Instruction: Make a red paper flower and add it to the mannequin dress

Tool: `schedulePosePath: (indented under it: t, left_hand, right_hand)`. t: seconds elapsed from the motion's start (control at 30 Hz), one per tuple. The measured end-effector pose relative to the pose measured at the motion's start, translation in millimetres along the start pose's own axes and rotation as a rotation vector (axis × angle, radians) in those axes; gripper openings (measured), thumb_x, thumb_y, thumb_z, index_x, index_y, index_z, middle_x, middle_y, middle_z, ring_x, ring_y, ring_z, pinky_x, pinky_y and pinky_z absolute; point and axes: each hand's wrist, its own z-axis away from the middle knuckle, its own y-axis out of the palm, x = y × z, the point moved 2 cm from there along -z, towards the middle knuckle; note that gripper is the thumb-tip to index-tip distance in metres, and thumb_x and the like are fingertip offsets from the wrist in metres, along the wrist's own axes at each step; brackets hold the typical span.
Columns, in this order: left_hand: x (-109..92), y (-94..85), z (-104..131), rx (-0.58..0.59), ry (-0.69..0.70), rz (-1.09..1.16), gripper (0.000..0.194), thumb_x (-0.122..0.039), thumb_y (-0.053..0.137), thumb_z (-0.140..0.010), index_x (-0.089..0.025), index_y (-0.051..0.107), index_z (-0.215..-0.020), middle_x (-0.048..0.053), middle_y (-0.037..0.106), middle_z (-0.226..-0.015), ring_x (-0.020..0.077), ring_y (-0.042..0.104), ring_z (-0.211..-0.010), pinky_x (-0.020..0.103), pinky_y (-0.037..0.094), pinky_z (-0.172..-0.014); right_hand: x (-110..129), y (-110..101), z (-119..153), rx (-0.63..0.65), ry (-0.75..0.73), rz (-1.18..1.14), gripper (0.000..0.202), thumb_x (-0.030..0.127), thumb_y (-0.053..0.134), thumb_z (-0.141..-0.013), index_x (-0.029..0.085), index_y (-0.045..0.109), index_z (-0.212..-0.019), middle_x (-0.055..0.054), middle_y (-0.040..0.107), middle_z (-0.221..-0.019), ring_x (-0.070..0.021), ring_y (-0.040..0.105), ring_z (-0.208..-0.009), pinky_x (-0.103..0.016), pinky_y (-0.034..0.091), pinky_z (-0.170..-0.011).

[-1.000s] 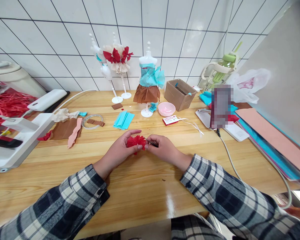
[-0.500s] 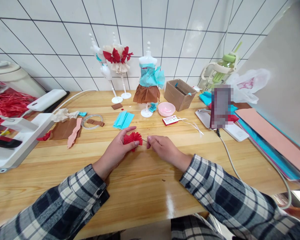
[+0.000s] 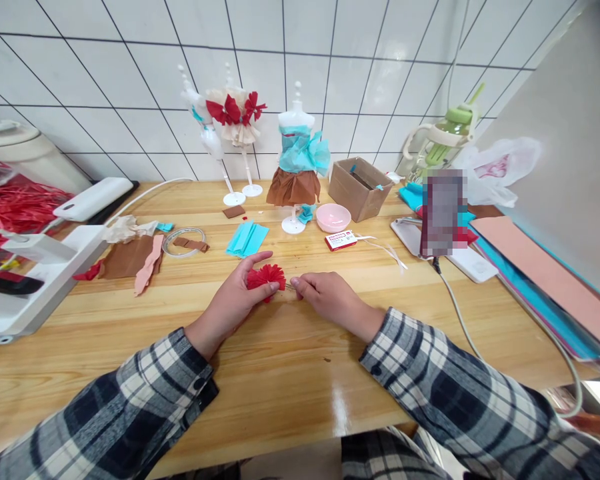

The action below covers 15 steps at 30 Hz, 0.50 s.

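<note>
A frilled red paper flower is held between the thumb and fingers of my left hand, just above the table. From its right side sticks a thin wire-like stem. My right hand is closed, pinching the stem's outer end between thumb and forefinger. Folded blue paper lies just beyond my left fingers. Behind my hands stands a small white dress form wearing a blue paper top and a brown skirt.
Two more dress forms stand near the tiled wall. A pink bowl, cardboard box and small red-and-white box are beyond my right hand. Tape and paper scraps lie left. A phone stands right, its cable trailing across the table.
My right thumb and forefinger have shifted slightly, rolling lower and a little leftward at the stem. The flower and my left hand stay almost where they were.
</note>
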Motion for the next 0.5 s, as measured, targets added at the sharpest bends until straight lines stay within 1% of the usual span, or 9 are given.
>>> schedulePosePath:
  t: [0.2,0.5]
  left_hand:
    - [-0.3,-0.1,-0.5,-0.011,0.007,-0.017,0.070,-0.032,0.078,-0.060,-0.021,0.054,-0.125,0.002,0.065,-0.089,0.0187,0.060,-0.074,0.032,0.048,-0.069]
    - [-2.8,0.7,0.7,0.002,0.016,-0.067,0.070,-0.033,0.077,-0.062,-0.022,0.052,-0.126,0.003,0.065,-0.090,0.0183,0.060,-0.074,0.032,0.048,-0.069]
  right_hand:
    - [0.0,0.6,-0.2,0.018,-0.008,0.010,0.048,0.052,0.030,-0.094,0.021,0.061,-0.076,0.000,0.067,-0.075,-0.0118,0.057,-0.068,-0.022,0.032,-0.060]
    - [-0.6,3.2,-1.5,0.004,-0.027,-0.020,0.047,0.051,0.031,-0.095,0.020,0.060,-0.073,0.001,0.065,-0.071,-0.0105,0.054,-0.065,-0.022,0.029,-0.059]
